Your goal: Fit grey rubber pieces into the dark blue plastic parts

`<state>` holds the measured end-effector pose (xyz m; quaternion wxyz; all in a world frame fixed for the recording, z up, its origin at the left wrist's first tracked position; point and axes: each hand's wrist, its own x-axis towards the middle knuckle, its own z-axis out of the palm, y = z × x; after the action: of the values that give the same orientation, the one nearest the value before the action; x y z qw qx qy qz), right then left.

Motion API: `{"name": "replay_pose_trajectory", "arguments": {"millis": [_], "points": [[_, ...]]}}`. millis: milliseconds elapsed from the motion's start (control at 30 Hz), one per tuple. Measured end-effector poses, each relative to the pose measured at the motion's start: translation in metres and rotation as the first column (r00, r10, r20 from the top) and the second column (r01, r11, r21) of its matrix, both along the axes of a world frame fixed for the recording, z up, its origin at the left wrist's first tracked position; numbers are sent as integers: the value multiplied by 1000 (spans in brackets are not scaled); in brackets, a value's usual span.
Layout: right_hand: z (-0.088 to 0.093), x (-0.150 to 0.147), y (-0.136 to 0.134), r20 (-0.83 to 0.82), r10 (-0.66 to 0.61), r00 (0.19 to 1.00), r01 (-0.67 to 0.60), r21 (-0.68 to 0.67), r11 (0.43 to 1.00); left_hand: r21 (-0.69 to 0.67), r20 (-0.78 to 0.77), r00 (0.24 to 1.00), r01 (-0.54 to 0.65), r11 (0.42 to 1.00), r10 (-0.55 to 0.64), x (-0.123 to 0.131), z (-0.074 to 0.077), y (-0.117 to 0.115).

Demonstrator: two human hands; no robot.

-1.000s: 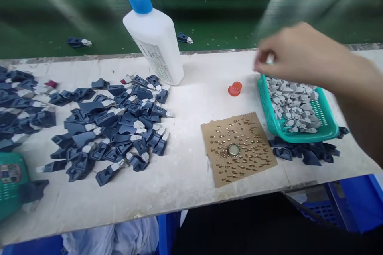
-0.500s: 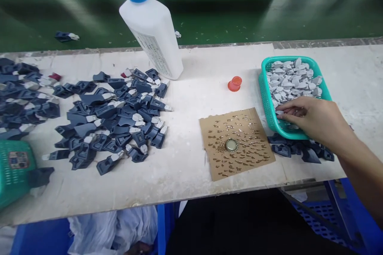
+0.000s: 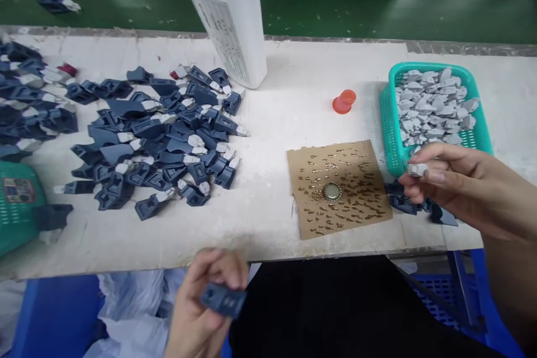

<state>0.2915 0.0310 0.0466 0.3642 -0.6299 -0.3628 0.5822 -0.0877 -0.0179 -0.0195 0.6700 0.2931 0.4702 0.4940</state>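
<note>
Small grey piece [image 3: 418, 169] pinched at right hand [image 3: 457, 187] fingers' tips, long axis level, pointing left. Dark blue part [image 3: 223, 298] gripped across left hand [image 3: 205, 307] fingers, long axis running rightward, below table [image 3: 268, 201] edge.

A dark blue plastic part [image 3: 222, 298] is pinched in the left hand [image 3: 201, 307], and a pale grey piece [image 3: 417, 169] in the right hand [image 3: 457, 187]. More pale grey pieces are heaped in a teal mesh basket [image 3: 389, 134]. The dark blue parts [image 3: 159, 140] piled on the off-white surface [image 3: 268, 218] are tipped with white. The brown cardboard square [image 3: 338, 187] is speckled with glossy amber drops. An orange-red cap [image 3: 344, 102] and a white bottle [image 3: 229, 17] with a printed label are seen against a green belt [image 3: 377, 0].
</note>
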Motion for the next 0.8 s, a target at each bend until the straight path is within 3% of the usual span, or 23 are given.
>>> {"name": "replay_pose_trajectory", "arguments": {"millis": [133, 267, 333, 400, 467, 500, 600, 667, 800], "points": [[-7, -10, 0, -90, 66, 994, -69, -21, 997, 11, 253, 968, -3, 1000, 1, 65, 5, 19], [-14, -23, -4, -70, 133, 989, -133, 6, 991, -14, 348, 935, 74, 997, -64, 92, 2, 23], [-17, -30, -9, 120, 139, 983, -147, 58, 988, -14, 319, 945, 77, 997, -68, 98, 1, 22], [-20, -36, -15, 459, 112, 882, -202, 152, 968, -3, 264, 964, 41, 999, -39, 101, 0, 21], [-22, -40, -18, 741, 74, 667, -378, 251, 891, -1, 255, 967, -1, 1000, 1, 102, -1, 21], [-24, -42, -18, 813, 65, 579, -492, 285, 822, -5, 273, 962, -11, 1000, 12, 102, -1, 21], [-29, -44, -12, 864, 105, 492, -720, 336, 608, -49, 328, 944, -18, 999, 33, 102, -1, 21], [-35, -44, -9, 863, 154, 482, -761, 325, 562, -90, 348, 937, -10, 996, 41, 101, -2, 21], [-47, -38, -9, 885, 182, 428, -780, 259, 570, -123, 391, 919, -5, 992, 53, 102, -2, 22]]}}
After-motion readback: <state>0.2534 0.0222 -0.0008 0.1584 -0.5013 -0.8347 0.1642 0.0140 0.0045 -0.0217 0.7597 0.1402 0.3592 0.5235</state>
